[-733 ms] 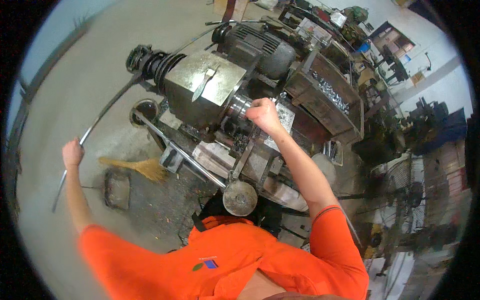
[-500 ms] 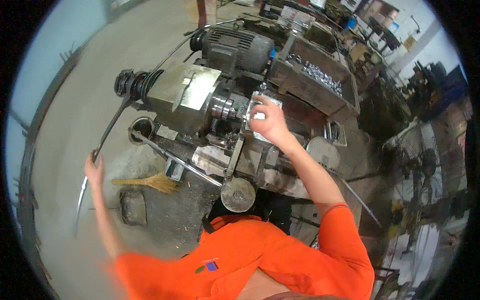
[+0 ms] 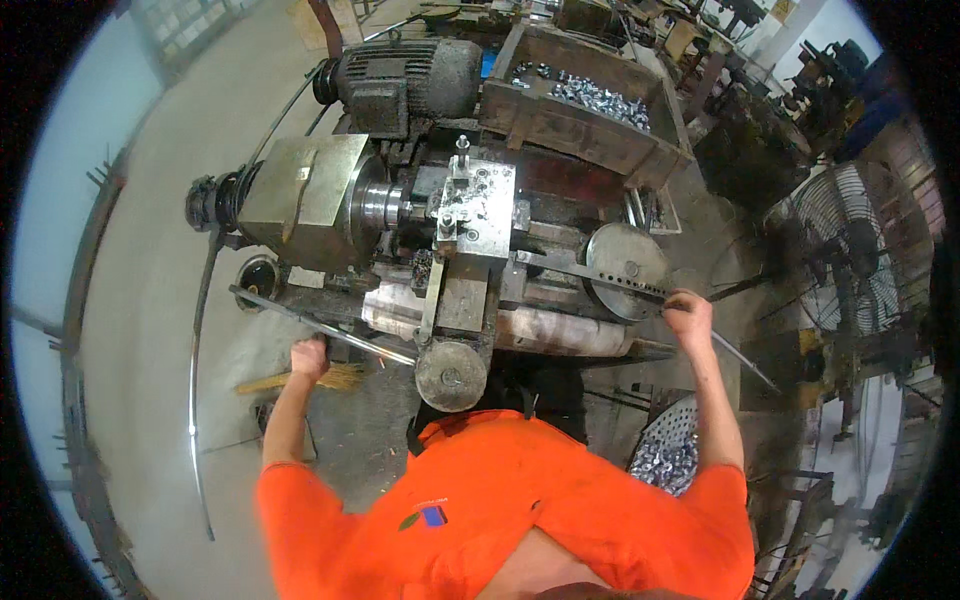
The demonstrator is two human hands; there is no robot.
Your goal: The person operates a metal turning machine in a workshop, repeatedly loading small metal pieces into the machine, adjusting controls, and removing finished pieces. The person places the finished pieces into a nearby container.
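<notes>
A lathe stands before me, its chuck (image 3: pixel 378 207) pointing toward the block-shaped tool post (image 3: pixel 478 208). My right hand (image 3: pixel 689 312) is closed around the end of a flat lever bar with a row of holes (image 3: pixel 620 281), which crosses in front of a round metal disc (image 3: pixel 627 262). My left hand (image 3: pixel 310 358) is closed in a fist above the straw broom (image 3: pixel 345 376), beside a slanting metal handle bar (image 3: pixel 330 328). What the fist holds, if anything, is hidden. Farther left, a long thin rod (image 3: pixel 193 400) hangs from the spindle end with no hand on it.
An electric motor (image 3: pixel 410 85) sits behind the lathe. To its right, a large metal bin (image 3: pixel 590 140) holds many small shiny parts. A perforated basket (image 3: pixel 655 435) of similar parts lies by my right forearm. At the right stands a floor fan (image 3: pixel 840 240). A round handwheel (image 3: pixel 450 377) is close to my waist.
My left hand has let go of the long rod and moved right, into a fist. My right hand has left the tool post and now grips the lever bar farther right. The view has shifted.
</notes>
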